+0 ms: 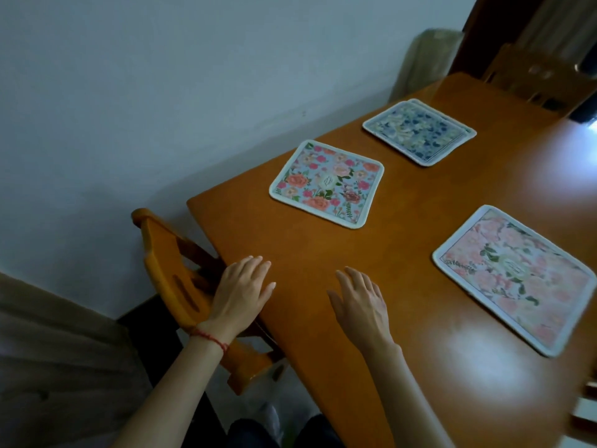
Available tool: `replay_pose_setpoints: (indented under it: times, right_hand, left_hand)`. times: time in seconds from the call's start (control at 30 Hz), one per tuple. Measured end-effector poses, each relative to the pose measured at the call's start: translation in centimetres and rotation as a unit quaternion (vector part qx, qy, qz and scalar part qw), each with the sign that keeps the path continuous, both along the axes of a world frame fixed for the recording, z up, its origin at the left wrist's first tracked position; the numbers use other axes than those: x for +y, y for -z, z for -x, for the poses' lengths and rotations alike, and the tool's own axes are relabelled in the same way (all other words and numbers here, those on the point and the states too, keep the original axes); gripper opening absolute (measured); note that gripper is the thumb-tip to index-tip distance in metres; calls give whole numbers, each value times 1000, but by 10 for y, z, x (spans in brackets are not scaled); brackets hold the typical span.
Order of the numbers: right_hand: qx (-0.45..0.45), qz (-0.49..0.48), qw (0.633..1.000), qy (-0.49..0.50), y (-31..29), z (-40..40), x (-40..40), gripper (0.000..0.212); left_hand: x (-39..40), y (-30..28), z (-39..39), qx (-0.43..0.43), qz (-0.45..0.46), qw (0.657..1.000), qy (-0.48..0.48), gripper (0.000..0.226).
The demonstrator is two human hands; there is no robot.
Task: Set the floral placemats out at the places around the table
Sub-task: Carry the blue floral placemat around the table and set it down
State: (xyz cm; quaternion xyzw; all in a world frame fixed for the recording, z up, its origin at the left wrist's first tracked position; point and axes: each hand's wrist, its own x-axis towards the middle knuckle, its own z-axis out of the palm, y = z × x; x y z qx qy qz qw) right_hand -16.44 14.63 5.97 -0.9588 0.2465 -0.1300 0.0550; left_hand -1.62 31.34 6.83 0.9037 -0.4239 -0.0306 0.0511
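Three floral placemats lie flat on the orange wooden table (403,286). A mat with red and pink flowers on pale blue (326,184) sits near the wall-side edge. Further back lies a blue-flowered mat (420,132), with a second mat's edge showing under it. A pale pink rose mat (517,279) lies at the right. My left hand (240,294) hovers open over the table's near corner, a red cord at its wrist. My right hand (361,305) is spread open above bare table. Neither hand holds anything.
A wooden chair (171,279) is tucked at the table's near end, just left of my left hand. Another chair (536,79) stands at the far end. A pale wall runs along the table's left side. A curtain hangs at lower left.
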Motion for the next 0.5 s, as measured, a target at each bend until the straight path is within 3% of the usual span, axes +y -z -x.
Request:
replay_pose_setpoints:
  times: [0.5]
  right_hand:
    - [9, -46, 999, 13, 23, -30, -76, 40]
  left_hand:
    - [-75, 18, -49, 20, 1, 1000, 1, 43]
